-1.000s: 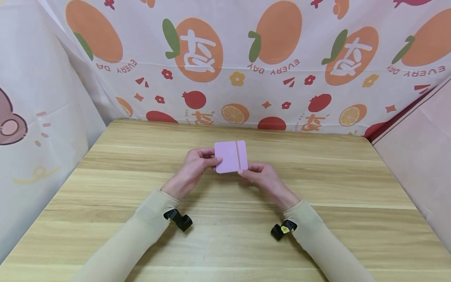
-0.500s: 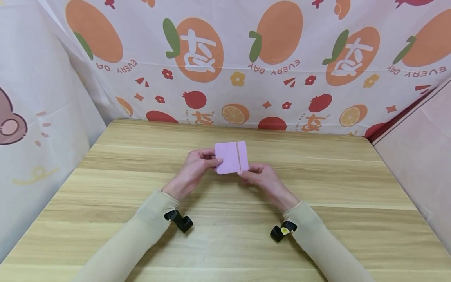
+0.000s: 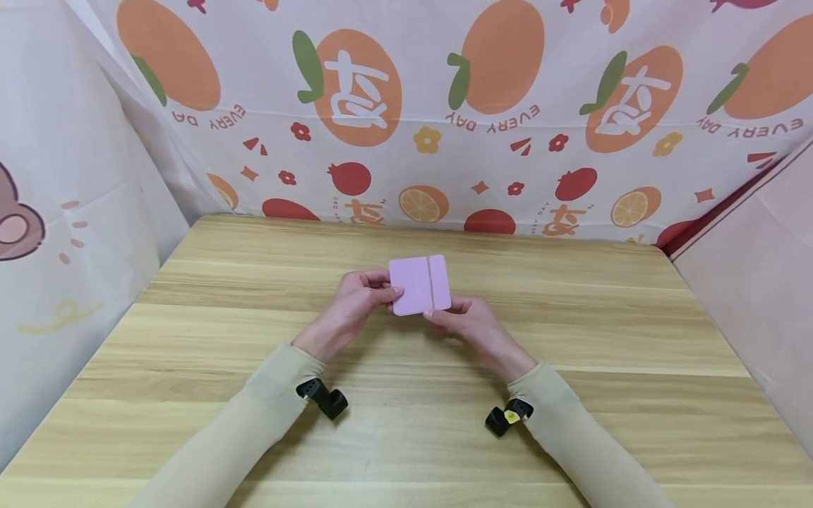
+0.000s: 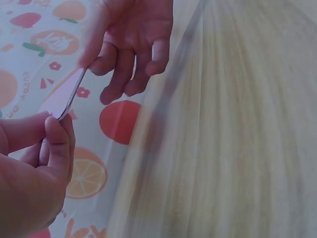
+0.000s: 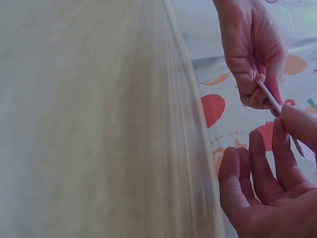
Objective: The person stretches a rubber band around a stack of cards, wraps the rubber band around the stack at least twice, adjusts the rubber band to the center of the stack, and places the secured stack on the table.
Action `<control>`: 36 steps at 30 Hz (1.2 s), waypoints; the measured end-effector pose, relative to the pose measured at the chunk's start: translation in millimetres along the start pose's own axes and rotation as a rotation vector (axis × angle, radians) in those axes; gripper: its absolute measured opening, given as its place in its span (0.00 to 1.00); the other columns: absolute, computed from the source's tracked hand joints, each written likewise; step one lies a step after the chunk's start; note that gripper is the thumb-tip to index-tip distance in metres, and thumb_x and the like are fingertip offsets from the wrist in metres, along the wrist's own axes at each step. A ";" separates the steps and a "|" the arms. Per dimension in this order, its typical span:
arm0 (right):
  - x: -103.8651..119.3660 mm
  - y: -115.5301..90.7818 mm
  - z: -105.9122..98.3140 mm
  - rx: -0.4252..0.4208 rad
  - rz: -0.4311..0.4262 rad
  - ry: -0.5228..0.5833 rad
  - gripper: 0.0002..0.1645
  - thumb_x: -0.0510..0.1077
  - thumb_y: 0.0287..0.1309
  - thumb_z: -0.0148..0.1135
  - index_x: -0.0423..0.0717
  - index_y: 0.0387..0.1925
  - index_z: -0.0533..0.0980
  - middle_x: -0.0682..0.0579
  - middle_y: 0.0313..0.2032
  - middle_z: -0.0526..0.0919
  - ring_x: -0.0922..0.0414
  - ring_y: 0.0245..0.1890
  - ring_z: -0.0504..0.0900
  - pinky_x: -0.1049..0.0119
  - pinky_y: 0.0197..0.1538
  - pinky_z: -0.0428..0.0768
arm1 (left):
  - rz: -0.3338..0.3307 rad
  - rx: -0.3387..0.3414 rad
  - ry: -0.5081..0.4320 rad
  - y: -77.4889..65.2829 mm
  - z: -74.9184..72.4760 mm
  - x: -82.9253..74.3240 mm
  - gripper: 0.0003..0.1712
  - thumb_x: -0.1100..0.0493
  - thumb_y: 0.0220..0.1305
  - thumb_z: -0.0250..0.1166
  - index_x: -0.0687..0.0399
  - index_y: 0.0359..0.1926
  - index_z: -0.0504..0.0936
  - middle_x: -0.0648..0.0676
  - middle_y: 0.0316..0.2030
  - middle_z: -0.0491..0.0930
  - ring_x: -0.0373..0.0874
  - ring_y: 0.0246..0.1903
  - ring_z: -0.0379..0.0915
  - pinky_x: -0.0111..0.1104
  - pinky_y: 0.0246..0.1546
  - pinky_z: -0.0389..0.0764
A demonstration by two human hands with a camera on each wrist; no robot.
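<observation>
A small square lilac notebook, thin with rounded corners and a tan band down its right side, is held up over the table. My left hand pinches its left edge, thumb on the front and fingers behind. At the lower right edge, my right hand pinches it between thumb and index finger. The right wrist view shows the notebook nearly edge-on, with the right hand's other fingers spread loosely below. From the left wrist, its lilac face is seen at a slant between both hands.
The wood-grain table extends on all sides under the arms. Behind its far edge hangs a fruit-print curtain, with pale cloths at left and right. Small black cameras sit on both wrists.
The notebook has shifted very slightly right and toward me. My right thumb has slid a little left along its lower edge, while the left hand keeps its grip.
</observation>
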State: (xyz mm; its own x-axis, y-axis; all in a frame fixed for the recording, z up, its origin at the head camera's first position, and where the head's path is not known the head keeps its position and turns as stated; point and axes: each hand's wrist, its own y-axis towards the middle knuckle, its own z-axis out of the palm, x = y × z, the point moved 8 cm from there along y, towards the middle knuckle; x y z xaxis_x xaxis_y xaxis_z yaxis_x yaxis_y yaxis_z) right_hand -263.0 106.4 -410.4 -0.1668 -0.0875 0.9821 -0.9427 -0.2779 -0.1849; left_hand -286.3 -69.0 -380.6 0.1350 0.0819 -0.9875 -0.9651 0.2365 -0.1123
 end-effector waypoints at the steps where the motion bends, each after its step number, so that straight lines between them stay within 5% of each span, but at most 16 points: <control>1: 0.1 -0.2 0.5 0.007 0.000 -0.002 0.19 0.41 0.57 0.70 0.34 0.48 0.82 0.48 0.42 0.85 0.49 0.42 0.81 0.58 0.47 0.80 | -0.004 0.001 0.004 0.3 -0.7 0.1 0.16 0.73 0.62 0.62 0.76 0.51 0.78 0.53 0.30 0.80 0.40 0.28 0.75 0.30 0.33 0.76; 17: 14.8 1.0 -12.7 0.037 -0.083 -0.071 0.21 0.41 0.58 0.69 0.34 0.51 0.78 0.45 0.44 0.83 0.51 0.41 0.81 0.49 0.50 0.79 | -0.017 -0.006 0.050 5.9 -18.0 -6.7 0.14 0.69 0.63 0.64 0.72 0.49 0.79 0.51 0.30 0.79 0.41 0.29 0.73 0.36 0.39 0.74; 27: 45.4 -5.2 -34.3 -0.166 -0.294 -0.263 0.19 0.44 0.60 0.68 0.44 0.52 0.80 0.45 0.53 0.80 0.51 0.53 0.76 0.57 0.53 0.77 | -0.005 0.042 0.060 3.5 -10.8 -7.3 0.09 0.70 0.63 0.63 0.72 0.44 0.79 0.52 0.28 0.79 0.41 0.29 0.73 0.34 0.37 0.75; 36: 61.4 -11.6 -38.0 -0.234 -0.434 -0.307 0.19 0.42 0.63 0.66 0.43 0.54 0.79 0.49 0.55 0.79 0.45 0.54 0.75 0.50 0.54 0.76 | -0.011 0.112 0.070 0.8 4.3 -0.5 0.09 0.71 0.62 0.63 0.72 0.43 0.80 0.51 0.28 0.79 0.40 0.29 0.73 0.30 0.33 0.75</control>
State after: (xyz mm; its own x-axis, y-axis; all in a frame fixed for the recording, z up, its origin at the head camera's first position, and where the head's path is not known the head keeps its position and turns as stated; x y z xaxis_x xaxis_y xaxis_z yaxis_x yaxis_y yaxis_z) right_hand -273.3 140.6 -346.5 0.3079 -0.2959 0.9042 -0.9506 -0.1342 0.2798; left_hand -286.2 -64.8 -379.7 0.1259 0.0122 -0.9920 -0.9319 0.3443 -0.1140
